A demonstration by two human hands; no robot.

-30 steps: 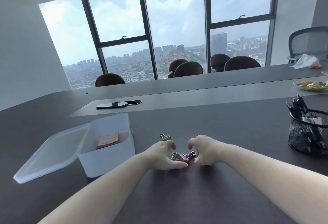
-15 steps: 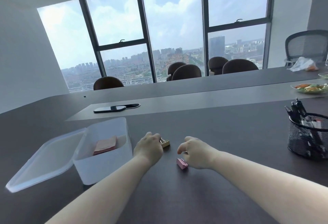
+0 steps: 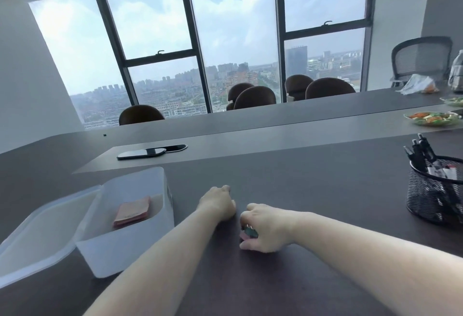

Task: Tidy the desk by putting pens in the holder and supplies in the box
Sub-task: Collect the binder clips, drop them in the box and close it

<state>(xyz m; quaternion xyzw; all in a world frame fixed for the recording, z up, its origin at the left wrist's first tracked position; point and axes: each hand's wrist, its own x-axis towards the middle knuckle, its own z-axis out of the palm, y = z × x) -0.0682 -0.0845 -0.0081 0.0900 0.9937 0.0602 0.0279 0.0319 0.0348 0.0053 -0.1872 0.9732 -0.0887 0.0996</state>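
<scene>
On the dark desk (image 3: 325, 190), close in front of the person, both bare hands rest with their knuckles up. The left hand (image 3: 218, 203) is curled into a loose fist just right of the box, and whatever it may hold is hidden under the fingers, so I cannot tell if it grips anything. The right hand (image 3: 265, 228) lies just beside it, fingers bent over a small dark binder clip (image 3: 250, 231) pinched between thumb and fingertips (only a bit of the clip shows past the fingers).

To the left stands the white plastic box (image 3: 120, 245), open, with its lid (image 3: 35, 238) lying flat against its left side. Inside the box, on the bottom, lies a pink stack of sticky notes (image 3: 132, 211).

Well apart on the right edge is the black mesh pen holder (image 3: 433, 195), upright, with several black pens (image 3: 418, 152) sticking out and leaning left.

Farther back on the desk a dark phone (image 3: 141, 153) lies flat. A plate of food (image 3: 432, 118) sits at far right, brown chair backs line the far side, and tall windows show a city under cloud
</scene>
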